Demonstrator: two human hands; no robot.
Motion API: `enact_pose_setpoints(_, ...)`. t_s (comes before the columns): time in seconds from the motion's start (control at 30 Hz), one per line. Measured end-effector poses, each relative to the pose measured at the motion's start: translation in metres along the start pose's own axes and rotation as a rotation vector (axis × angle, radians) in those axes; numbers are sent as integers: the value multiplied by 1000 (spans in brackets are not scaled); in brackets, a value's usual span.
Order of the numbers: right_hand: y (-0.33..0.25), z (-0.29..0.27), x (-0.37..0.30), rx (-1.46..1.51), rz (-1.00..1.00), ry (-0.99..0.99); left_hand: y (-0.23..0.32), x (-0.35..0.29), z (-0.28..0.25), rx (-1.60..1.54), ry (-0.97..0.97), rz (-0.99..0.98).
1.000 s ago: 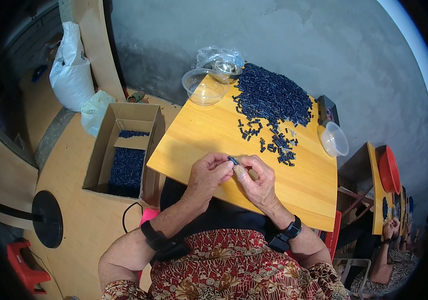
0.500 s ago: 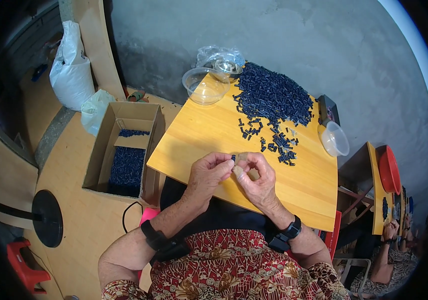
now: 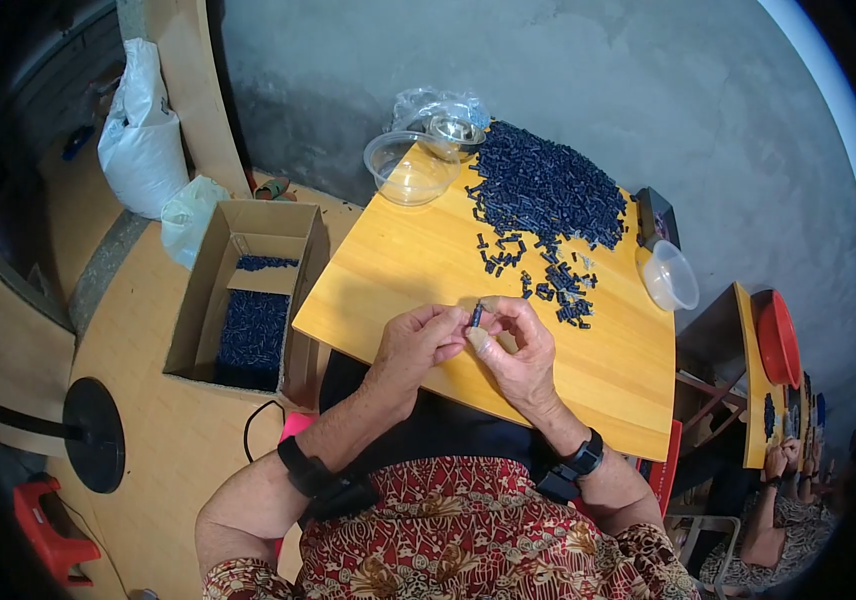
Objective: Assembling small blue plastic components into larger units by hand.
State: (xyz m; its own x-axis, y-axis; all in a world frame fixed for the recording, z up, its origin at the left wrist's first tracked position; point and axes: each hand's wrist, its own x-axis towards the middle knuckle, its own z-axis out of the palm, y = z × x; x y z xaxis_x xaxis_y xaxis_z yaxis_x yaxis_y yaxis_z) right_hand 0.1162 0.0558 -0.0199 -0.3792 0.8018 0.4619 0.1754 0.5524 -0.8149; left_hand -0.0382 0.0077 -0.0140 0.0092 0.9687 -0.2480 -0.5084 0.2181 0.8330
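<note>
A small dark blue tube-shaped part (image 3: 476,316) stands nearly upright between the fingertips of my right hand (image 3: 522,362), thumb below and fingers above, just over the table's near edge. My left hand (image 3: 414,346) is closed in a pinch right beside it, fingertips at the part's left side; whatever lies between them is hidden. Beyond my hands, a large heap of similar dark blue parts (image 3: 548,185) covers the far side of the yellow wooden table (image 3: 368,290). A looser scatter of parts (image 3: 563,290) trails from the heap toward my right hand.
A cardboard box (image 3: 300,345) holding many dark blue pieces stands on the floor at left. Clear plastic bowls (image 3: 413,185) (image 3: 670,276) sit at the table's far left corner and right edge. A black tray (image 3: 656,215) is by the wall. Another person's hands (image 3: 780,458) work at right.
The dark part, mostly covered by my fingers before, now shows upright in my right fingertips. My left fingers have shifted slightly along its side.
</note>
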Motion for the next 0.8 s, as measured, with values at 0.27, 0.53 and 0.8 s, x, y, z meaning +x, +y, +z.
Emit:
enact_pose_setpoints(0.27, 4, 0, -1, 83, 92, 4, -3, 3, 1, -9, 6, 0)
enact_pose_setpoints(0.53, 2, 0, 0, 94, 97, -31, -1, 2, 0, -5, -32, 11)
enact_pose_setpoints(0.8, -4, 1, 1, -88, -55, -47, -3, 2, -2, 7, -54, 48)
